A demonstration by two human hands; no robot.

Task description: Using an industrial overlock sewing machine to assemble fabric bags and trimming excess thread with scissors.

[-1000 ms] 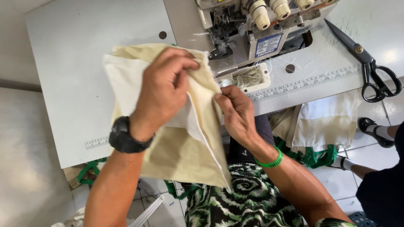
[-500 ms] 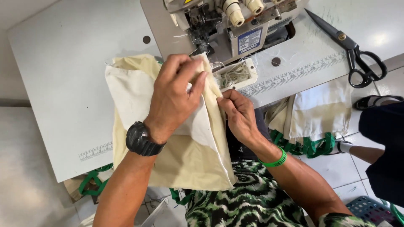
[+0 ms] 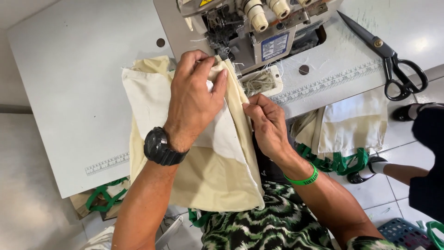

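Observation:
A folded cream cloth piece (image 3: pixel 208 180) with a white lining layer lies on the white machine table (image 3: pixel 69 69) and hangs over its front edge. My left hand (image 3: pixel 194 99), with a black watch on the wrist, presses flat on the cloth's top end just in front of the sewing machine (image 3: pixel 252 28). My right hand (image 3: pixel 266 125), with a green wristband, pinches the cloth's right edge between thumb and fingers, close to the machine's needle area.
Black scissors (image 3: pixel 393 65) lie on the table at the right. Ruler strips are stuck along the table's front edge. More cream pieces with green straps (image 3: pixel 347 134) hang at the right. Another person's leg and shoe (image 3: pixel 402 111) are at far right. A blue basket (image 3: pixel 402 231) sits on the floor.
Both hands have pushed the cloth up towards the machine, so its top end now sits at the presser area. The grip of each hand is the same.

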